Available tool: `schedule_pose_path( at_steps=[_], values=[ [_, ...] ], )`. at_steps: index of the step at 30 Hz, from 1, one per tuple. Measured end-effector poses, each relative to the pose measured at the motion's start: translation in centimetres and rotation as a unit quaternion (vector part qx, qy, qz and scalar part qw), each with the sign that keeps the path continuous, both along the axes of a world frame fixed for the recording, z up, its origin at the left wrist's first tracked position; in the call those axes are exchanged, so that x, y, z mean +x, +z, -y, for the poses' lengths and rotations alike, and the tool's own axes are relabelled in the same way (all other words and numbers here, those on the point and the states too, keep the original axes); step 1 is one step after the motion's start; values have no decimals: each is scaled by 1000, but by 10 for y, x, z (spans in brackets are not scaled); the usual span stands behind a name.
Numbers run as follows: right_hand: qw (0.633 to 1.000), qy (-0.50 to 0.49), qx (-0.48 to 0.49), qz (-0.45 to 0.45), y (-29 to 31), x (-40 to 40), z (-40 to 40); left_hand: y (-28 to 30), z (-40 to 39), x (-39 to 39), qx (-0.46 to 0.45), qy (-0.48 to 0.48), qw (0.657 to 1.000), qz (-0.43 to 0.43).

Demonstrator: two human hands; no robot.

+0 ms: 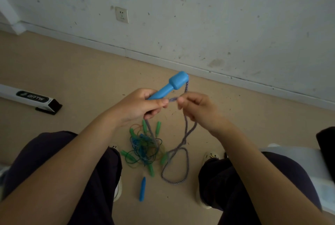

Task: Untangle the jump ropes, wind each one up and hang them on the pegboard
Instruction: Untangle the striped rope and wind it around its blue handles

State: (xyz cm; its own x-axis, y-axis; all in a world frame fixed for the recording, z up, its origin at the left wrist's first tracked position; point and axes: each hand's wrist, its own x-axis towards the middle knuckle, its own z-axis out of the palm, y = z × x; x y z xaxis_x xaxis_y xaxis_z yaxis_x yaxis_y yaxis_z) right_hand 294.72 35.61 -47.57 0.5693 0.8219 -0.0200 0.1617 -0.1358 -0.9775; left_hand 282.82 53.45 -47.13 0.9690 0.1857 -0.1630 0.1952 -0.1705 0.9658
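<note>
- Braided rope (187, 130): we pinch it in our right hand (196, 108); its slack loops on the floor (72, 72).
- Blue handle (168, 87): gripped in our left hand (139, 105).
- Tangled ropes (145, 148): heaped between our feet; another blue handle (142, 188) lies nearby.

Dark trousers (54, 161), pale shoes (210, 155)
</note>
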Motion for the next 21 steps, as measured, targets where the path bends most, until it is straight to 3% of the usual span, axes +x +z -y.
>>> schedule_pose_path(
  at_steps=[5, 10, 14, 21],
  values=[
    [988, -141, 19, 54, 2, 17, 8, -2, -19, 0, 31, 57, 998, 6],
    [1000, -14, -21, 15, 0, 9, 5, -5, -9, 0, 11, 28, 999, -23],
    [991, 73, -78, 75, -9, -5, -2, -8, 8, 4, -20, -17, 999, -29],
    [991, 42, -51, 112, -11, -3, -3, -10, 0, 4, -23, -26, 999, -29]
  ],
)
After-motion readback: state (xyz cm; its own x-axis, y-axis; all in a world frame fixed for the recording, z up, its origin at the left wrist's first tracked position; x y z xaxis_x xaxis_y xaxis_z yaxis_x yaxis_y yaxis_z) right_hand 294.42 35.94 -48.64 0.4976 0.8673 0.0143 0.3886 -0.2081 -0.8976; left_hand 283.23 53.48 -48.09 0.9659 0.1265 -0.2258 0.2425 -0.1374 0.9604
